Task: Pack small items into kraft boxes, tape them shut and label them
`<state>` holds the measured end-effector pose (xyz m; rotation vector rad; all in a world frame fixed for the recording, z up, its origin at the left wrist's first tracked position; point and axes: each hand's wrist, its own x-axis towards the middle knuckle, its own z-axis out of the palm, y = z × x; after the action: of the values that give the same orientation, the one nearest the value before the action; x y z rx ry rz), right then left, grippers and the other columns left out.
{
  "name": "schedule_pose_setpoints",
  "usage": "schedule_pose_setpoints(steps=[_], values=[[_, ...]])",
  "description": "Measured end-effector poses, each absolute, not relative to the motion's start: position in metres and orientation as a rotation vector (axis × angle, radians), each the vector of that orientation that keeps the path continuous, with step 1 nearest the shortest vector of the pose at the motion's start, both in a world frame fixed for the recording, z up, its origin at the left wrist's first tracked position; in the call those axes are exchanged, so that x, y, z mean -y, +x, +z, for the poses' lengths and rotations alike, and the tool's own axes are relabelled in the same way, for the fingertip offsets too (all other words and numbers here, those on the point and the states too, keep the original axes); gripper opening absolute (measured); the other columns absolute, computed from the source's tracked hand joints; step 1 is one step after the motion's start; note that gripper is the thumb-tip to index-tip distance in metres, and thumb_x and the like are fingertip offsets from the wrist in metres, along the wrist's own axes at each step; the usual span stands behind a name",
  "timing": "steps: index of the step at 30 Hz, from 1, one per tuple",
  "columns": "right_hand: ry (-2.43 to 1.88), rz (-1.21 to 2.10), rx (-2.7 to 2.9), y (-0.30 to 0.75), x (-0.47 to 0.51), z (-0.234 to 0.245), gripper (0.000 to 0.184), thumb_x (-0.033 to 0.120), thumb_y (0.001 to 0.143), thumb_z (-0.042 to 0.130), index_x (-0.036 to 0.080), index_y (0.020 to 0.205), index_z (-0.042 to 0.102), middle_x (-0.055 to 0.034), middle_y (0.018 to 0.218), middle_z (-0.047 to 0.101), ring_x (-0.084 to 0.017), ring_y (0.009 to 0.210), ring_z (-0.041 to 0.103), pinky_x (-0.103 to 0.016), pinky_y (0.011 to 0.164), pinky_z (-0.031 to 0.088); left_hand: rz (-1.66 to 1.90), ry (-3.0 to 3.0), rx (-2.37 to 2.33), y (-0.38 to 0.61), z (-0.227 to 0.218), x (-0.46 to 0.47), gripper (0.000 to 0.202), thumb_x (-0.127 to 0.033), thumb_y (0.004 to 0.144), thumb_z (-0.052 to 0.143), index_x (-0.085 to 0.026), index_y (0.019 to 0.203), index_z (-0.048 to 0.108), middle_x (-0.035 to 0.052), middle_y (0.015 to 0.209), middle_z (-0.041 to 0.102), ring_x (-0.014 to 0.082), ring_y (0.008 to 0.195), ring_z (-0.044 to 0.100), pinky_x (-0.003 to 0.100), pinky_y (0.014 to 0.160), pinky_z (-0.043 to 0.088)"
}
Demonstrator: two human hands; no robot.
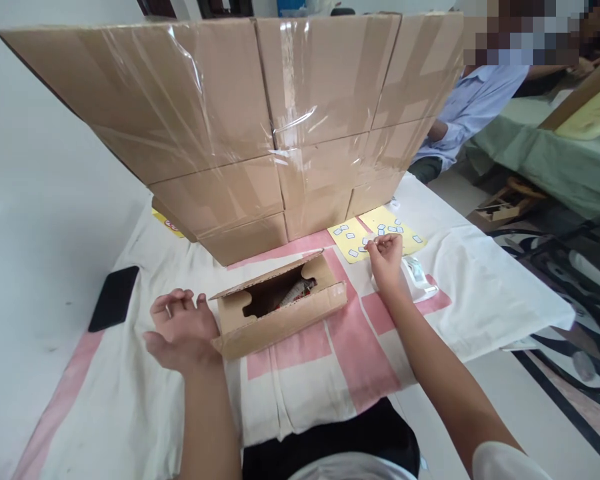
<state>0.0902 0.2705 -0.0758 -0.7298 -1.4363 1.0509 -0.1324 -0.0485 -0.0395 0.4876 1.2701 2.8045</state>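
Note:
A long cardboard box [280, 327] stands in front of me with its top flaps up. Inside it lies a partly hidden item with white and red markings [296, 292]. My left hand [183, 327] is open beside the box's left end, palm up with the fingers loosely curled, its wrist close to the corner. Over the yellow sheets [337, 235] dotted with small white pieces, my right hand [387, 257] is closed in a pinch. Whatever is between its fingertips is too small to make out. Partly behind that wrist sits a white tape dispenser [420, 283].
A tall wall of taped cardboard [325, 100] rises across the table's back. On the left lies a black phone [114, 298]. The white and pink cloth [300, 407] covers the table. Another person's sleeve [490, 100] shows beyond the right edge.

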Motion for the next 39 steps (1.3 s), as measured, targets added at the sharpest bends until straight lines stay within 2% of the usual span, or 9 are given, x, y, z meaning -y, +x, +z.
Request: schedule_pose_setpoints(steps=[5, 8, 12, 16, 18, 24, 28, 34, 39], values=[[-0.610, 1.114, 1.456, 0.083, -0.248, -0.062, 0.034, 0.032, 0.084, 0.071, 0.027, 0.092, 0.038, 0.0048, 0.083, 0.053, -0.013, 0.070, 0.060, -0.032, 0.071, 0.053, 2.509, 1.008, -1.619, -0.126, -0.041, 0.045, 0.076, -0.055, 0.056, 0.090, -0.034, 0.124, 0.062, 0.0032, 0.130, 0.061, 0.0248, 0.133, 0.052, 0.039, 0.112, 0.044], [-0.561, 1.139, 1.463, 0.082, -0.235, -0.054, 0.032, 0.031, 0.086, 0.071, 0.027, 0.093, 0.040, 0.0043, 0.085, 0.054, -0.013, 0.071, 0.063, -0.033, 0.072, 0.053, 2.256, 1.239, -1.723, -0.127, -0.053, 0.045, 0.060, -0.053, 0.073, 0.082, -0.031, 0.126, 0.066, 0.0077, 0.140, 0.062, 0.0330, 0.145, 0.043, 0.054, 0.121, 0.035], [-0.508, 1.134, 1.439, 0.085, -0.223, -0.042, 0.032, 0.030, 0.088, 0.072, 0.027, 0.093, 0.041, 0.0047, 0.084, 0.054, -0.014, 0.073, 0.065, -0.034, 0.073, 0.053, 2.035, 1.545, -1.770, -0.125, -0.060, 0.041, 0.059, -0.077, 0.084, 0.056, -0.028, 0.108, 0.077, 0.0107, 0.139, 0.065, 0.0377, 0.145, 0.043, 0.063, 0.120, 0.033], [-0.475, 1.129, 1.404, 0.090, -0.217, -0.028, 0.032, 0.029, 0.088, 0.072, 0.027, 0.094, 0.041, 0.0050, 0.083, 0.055, -0.015, 0.073, 0.067, -0.035, 0.075, 0.053, 1.925, 1.647, -1.704, -0.117, -0.056, 0.034, 0.085, -0.088, 0.086, 0.025, -0.027, 0.116, 0.076, 0.0115, 0.143, 0.061, 0.0378, 0.145, 0.041, 0.062, 0.121, 0.028], [-0.475, 1.126, 1.392, 0.093, -0.216, -0.023, 0.032, 0.030, 0.088, 0.073, 0.027, 0.093, 0.041, 0.0050, 0.081, 0.055, -0.015, 0.073, 0.066, -0.035, 0.074, 0.053, 1.852, 1.655, -1.696, -0.112, -0.052, 0.032, 0.077, -0.085, 0.087, 0.034, -0.028, 0.121, 0.073, 0.0114, 0.147, 0.058, 0.0372, 0.142, 0.044, 0.060, 0.119, 0.033], [-0.435, 1.139, 1.370, 0.098, -0.215, -0.017, 0.028, 0.029, 0.088, 0.073, 0.027, 0.093, 0.046, 0.0038, 0.080, 0.056, -0.014, 0.071, 0.061, -0.034, 0.073, 0.053, 1.762, 1.718, -1.813, -0.101, -0.043, 0.031, 0.030, -0.032, 0.098, 0.054, -0.031, 0.125, 0.068, 0.0089, 0.143, 0.060, 0.0302, 0.134, 0.053, 0.055, 0.109, 0.045], [-0.432, 1.151, 1.368, 0.100, -0.212, -0.015, 0.027, 0.028, 0.087, 0.073, 0.027, 0.094, 0.046, 0.0039, 0.081, 0.055, -0.014, 0.072, 0.061, -0.033, 0.072, 0.053, 1.652, 1.849, -1.944, -0.097, -0.036, 0.033, 0.030, -0.021, 0.099, 0.047, -0.029, 0.117, 0.071, 0.0063, 0.144, 0.059, 0.0308, 0.138, 0.046, 0.059, 0.110, 0.040], [-0.409, 1.378, 1.322, 0.102, -0.205, -0.007, 0.027, 0.025, 0.086, 0.072, 0.027, 0.096, 0.047, 0.0033, 0.091, 0.054, -0.011, 0.063, 0.058, -0.030, 0.060, 0.048, 1.461, 1.883, -2.103, -0.085, -0.014, 0.038, 0.025, -0.014, 0.091, 0.057, -0.030, 0.102, 0.073, 0.0053, 0.122, 0.062, 0.0222, 0.106, 0.053, 0.040, 0.083, 0.049], [-0.395, 1.459, 1.317, 0.110, -0.196, 0.006, 0.027, 0.024, 0.085, 0.073, 0.027, 0.095, 0.049, 0.0031, 0.088, 0.055, -0.010, 0.061, 0.055, -0.027, 0.055, 0.043, 1.193, 1.966, -2.183, -0.073, 0.008, 0.039, 0.019, -0.013, 0.088, 0.060, -0.025, 0.099, 0.069, 0.0074, 0.119, 0.061, 0.0236, 0.108, 0.053, 0.040, 0.083, 0.051]])
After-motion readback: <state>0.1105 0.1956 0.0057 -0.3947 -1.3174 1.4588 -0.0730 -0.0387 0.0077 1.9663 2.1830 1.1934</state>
